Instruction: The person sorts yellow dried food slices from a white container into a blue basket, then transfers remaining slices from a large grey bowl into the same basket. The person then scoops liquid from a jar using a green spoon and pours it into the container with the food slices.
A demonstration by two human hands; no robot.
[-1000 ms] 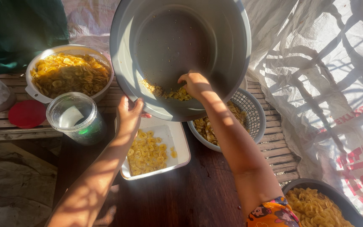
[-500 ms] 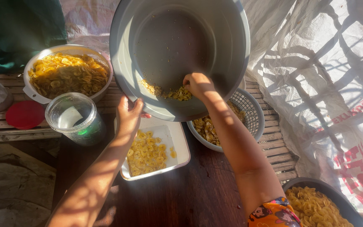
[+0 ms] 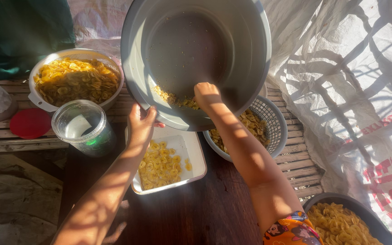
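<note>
Left hand [image 3: 140, 121] grips the lower rim of the big grey basin [image 3: 196, 59], tipped up over the table w/ its inside facing us; right hand [image 3: 206, 94] is inside it, fingers curled on the last yellow chips [image 3: 175, 99]. White tray [image 3: 195, 159] w/ chips sits just below, slotted basket [image 3: 273, 131] beside it.

Warm, dappled sunlight; deep shadows.

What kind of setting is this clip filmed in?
Probably an informal, home-scale snack-making spot: a slatted bamboo bench, white woven plastic sheeting hung as a wall, and a white plastic colander and white rectangular tray of yellow banana chips.
</note>
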